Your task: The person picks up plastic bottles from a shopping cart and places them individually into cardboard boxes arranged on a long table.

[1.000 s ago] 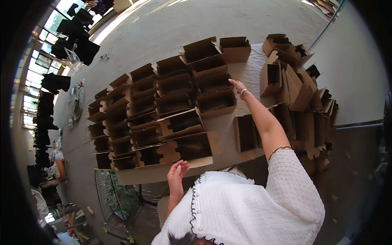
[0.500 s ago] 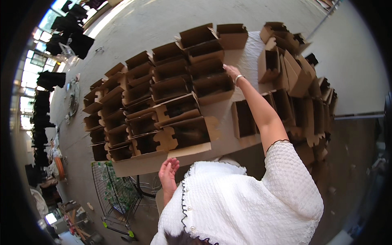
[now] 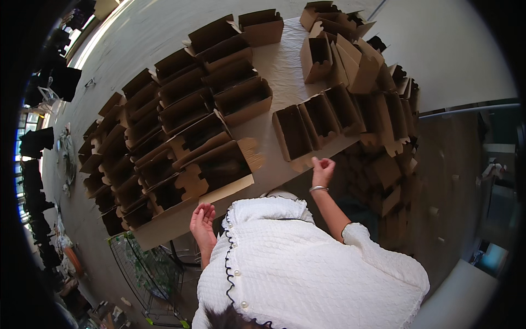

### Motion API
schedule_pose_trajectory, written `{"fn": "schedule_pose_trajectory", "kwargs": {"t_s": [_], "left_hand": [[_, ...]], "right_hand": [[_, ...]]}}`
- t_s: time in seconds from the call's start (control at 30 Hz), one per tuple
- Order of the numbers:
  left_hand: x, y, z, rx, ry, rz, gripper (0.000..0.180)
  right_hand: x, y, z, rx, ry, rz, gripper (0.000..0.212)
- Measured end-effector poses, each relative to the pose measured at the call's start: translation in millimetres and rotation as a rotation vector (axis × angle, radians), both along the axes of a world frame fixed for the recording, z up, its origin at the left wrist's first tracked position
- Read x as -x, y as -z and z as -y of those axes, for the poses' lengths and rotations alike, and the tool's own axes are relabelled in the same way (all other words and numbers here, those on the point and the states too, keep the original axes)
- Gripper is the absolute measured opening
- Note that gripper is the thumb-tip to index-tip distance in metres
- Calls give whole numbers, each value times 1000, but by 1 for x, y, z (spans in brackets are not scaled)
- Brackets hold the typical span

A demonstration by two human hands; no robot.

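Open-topped brown cardboard boxes (image 3: 243,102) stand in rows on a table (image 3: 274,176). My left hand (image 3: 203,225) is just off the near table edge, below the nearest large box (image 3: 219,167), whose flaps stick out. Its fingers are loosely stretched, and it holds nothing. At the near edge on the right, my right hand (image 3: 323,172) has its fingers curled in, with nothing visible in them. A bracelet circles that wrist. Just beyond it is a separate row of boxes (image 3: 294,133), nearest the right hand.
More boxes and folded cardboard (image 3: 356,63) crowd the table's right side. Further boxes (image 3: 386,167) lie lower down beyond its right edge. A wire cart (image 3: 129,274) with green-tinted contents stands below the left end. Dark items hang at far left.
My right hand has drawn back from the far end of the box rows to the near table edge, its fingers now curled. The view has turned right; the left hand stays near the edge.
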State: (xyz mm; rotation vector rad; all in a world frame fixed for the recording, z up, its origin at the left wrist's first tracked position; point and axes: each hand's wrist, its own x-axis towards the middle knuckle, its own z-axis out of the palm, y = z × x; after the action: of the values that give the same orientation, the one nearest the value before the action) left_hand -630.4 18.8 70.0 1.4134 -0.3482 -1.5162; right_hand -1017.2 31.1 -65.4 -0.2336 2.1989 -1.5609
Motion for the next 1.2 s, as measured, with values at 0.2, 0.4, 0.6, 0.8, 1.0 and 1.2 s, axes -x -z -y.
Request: {"fn": "schedule_pose_trajectory", "kwargs": {"t_s": [0.2,0.4,0.6,0.8,1.0,1.2], "left_hand": [[7,3,9,21,88,-9,23],[6,3,2,31,12,1,22],[13,-4,-1,19,-37,4,21],[25,2,-6,28,-23,-27,20],[47,-17,2,174,82,30,15],[78,-88,35,373,205,313,20]], "right_hand": [[-12,26,19,-322,-173,-242,56],[10,20,55,-396,-294,-179,46],[16,33,63,-359,-381,-220,41],[19,16,53,-299,-478,-235,43],[13,-67,51,-82,-532,-345,42],[-5,-169,73,243,-784,-778,36]]}}
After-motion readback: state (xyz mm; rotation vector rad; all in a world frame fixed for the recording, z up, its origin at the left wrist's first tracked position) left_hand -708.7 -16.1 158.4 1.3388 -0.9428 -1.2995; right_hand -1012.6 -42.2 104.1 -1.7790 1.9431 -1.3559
